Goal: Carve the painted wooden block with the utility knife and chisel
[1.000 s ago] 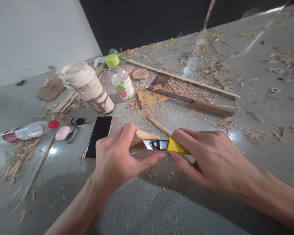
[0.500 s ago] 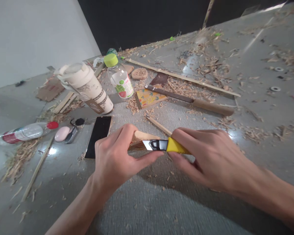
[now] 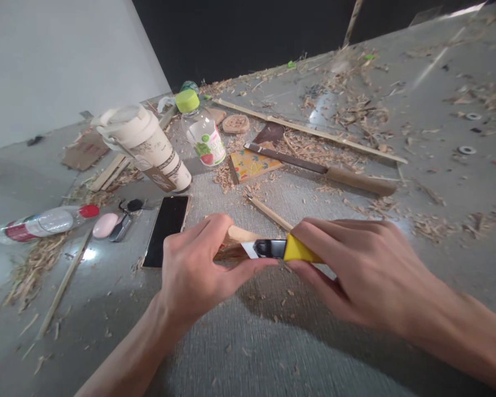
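While the left hand (image 3: 196, 270) has its fingers clasped around a small piece of wood (image 3: 242, 235), the right hand (image 3: 347, 264) has its fingers wrapped on a yellow knife (image 3: 302, 250). Its blade (image 3: 249, 250) overlaps the wood between the hands; contact is hard to tell. Short, shallow strokes and a steady left grip would probably serve best, with the left thumb (image 3: 256, 267), just beside the blade, tucked clear of its edge.
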